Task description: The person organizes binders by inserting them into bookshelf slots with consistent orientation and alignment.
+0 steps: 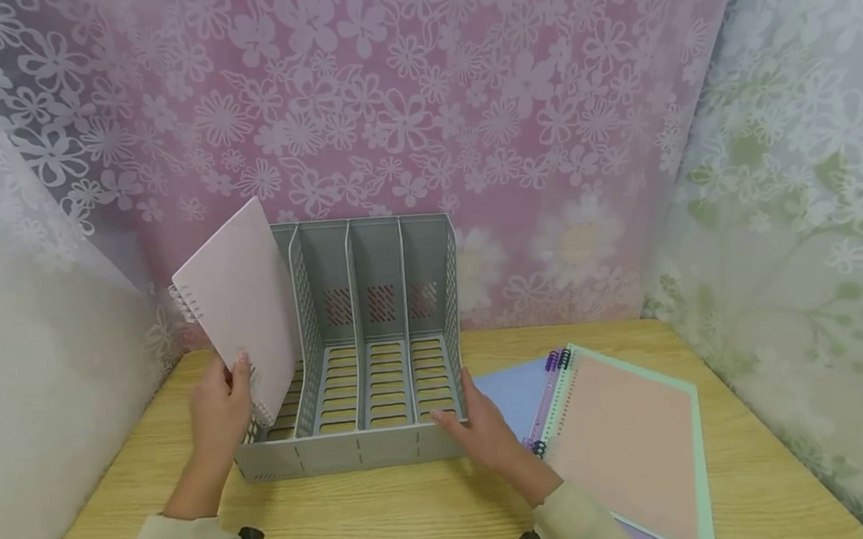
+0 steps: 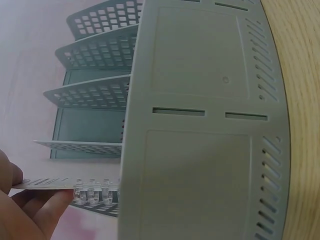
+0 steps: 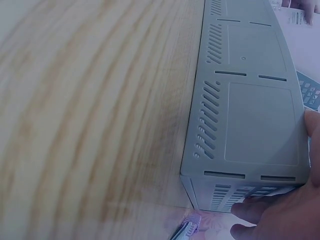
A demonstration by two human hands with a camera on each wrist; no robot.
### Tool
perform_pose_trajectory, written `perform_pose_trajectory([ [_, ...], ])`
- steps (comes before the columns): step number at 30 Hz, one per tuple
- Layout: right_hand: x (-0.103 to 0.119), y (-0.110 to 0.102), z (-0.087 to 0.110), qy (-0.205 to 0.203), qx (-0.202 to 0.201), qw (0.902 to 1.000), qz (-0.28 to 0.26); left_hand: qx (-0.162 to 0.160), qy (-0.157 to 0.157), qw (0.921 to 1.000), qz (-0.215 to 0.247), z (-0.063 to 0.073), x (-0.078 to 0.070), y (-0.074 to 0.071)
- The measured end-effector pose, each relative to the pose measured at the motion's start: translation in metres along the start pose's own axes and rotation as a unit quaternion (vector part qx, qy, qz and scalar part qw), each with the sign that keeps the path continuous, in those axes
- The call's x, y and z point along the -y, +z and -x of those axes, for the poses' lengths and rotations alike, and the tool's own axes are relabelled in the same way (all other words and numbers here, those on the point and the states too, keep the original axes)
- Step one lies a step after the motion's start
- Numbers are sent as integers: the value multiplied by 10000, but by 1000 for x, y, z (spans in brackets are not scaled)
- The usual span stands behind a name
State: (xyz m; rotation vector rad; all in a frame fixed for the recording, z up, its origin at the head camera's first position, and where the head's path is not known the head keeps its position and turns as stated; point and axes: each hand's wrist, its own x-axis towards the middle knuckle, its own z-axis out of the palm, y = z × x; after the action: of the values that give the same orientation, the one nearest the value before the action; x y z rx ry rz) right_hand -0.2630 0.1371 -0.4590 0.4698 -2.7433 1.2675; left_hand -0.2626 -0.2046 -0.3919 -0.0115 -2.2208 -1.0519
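Note:
My left hand (image 1: pixel 219 405) pinches the edge of a pale pink ring-bound notebook (image 1: pixel 241 299) between thumb and fingers. The notebook leans to the left, its lower end inside the leftmost slot of a grey desktop file organizer (image 1: pixel 332 456). Clear plastic binder rings (image 2: pixel 92 192) show close to the organizer's front wall in the left wrist view. At the organizer's right front corner, my right hand (image 1: pixel 483 424) grips the side wall, thumb over the front rim and fingers along the outside. The other three slots hold nothing.
Right of the organizer, a notebook with a peach sheet and mint-green cover (image 1: pixel 628 448) overlaps a blue notebook (image 1: pixel 515 393) and a purple one (image 1: pixel 649 538). All lie on the wooden table (image 1: pixel 389 523). A pink floral curtain (image 1: pixel 404 96) hangs close behind.

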Motion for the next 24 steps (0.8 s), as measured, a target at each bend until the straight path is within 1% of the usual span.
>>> perform_pose_trajectory([
  [4,0,-1,0,-12,-6,10000,7,14,52,9999,-107,1,4,7],
  [10,1,0,1,63,-24,9999,158,130,168,9991,-362,0,8,14],
  [17,3,-1,1,-33,-46,9999,139,324,69,9979,-558,1,11,20],
  [24,1,0,0,33,-15,10000,73,314,152,9970,-684,2,19,28],
])
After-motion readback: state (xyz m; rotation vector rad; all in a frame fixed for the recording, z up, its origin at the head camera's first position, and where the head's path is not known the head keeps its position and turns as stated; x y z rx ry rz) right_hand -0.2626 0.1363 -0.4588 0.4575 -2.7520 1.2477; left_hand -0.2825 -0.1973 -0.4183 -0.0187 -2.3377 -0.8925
